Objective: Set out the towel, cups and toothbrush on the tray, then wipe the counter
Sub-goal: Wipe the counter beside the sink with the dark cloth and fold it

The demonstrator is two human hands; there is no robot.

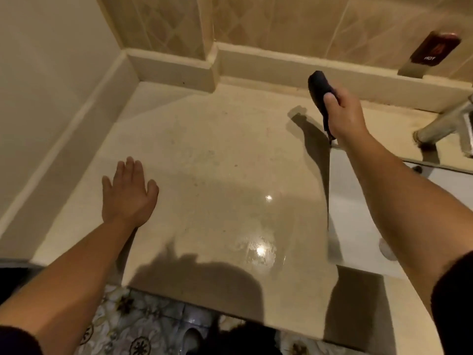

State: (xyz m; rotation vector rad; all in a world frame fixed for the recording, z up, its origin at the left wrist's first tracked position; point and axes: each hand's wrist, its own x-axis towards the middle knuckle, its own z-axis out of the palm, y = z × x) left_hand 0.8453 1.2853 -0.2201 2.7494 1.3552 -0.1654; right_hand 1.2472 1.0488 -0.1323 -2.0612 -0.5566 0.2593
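A: Two hands over counter (217, 175); no tray, cups or toothbrush in view. Bare stone only, wet sheen near front edge.

B: Near side first?

A: Left hand (128, 193) flat, palm down, fingers straight and close together, thumb out. Resting on or just above counter at left; contact not resolved. Holding nothing.

B: Farther back?

A: Right hand (343, 114) raised near back ledge, fingers curled, thumb pressed on dark cloth (320, 90). Cloth bunched, protruding past thumb toward wall, a tail hanging below the fist. Long axis running near-to-far, roughly upright. Whether towel or wiping rag: cannot tell.

B: Relation for next move?

A: Cloth clear of counter, above its back right part, just left of basin (358, 201). Open stone lying left of and nearer than the fist. Likely wipe stage: lower cloth, sweep leftward toward left hand. Right hand alone placed for it. Tap (445, 121) beyond, at far right.
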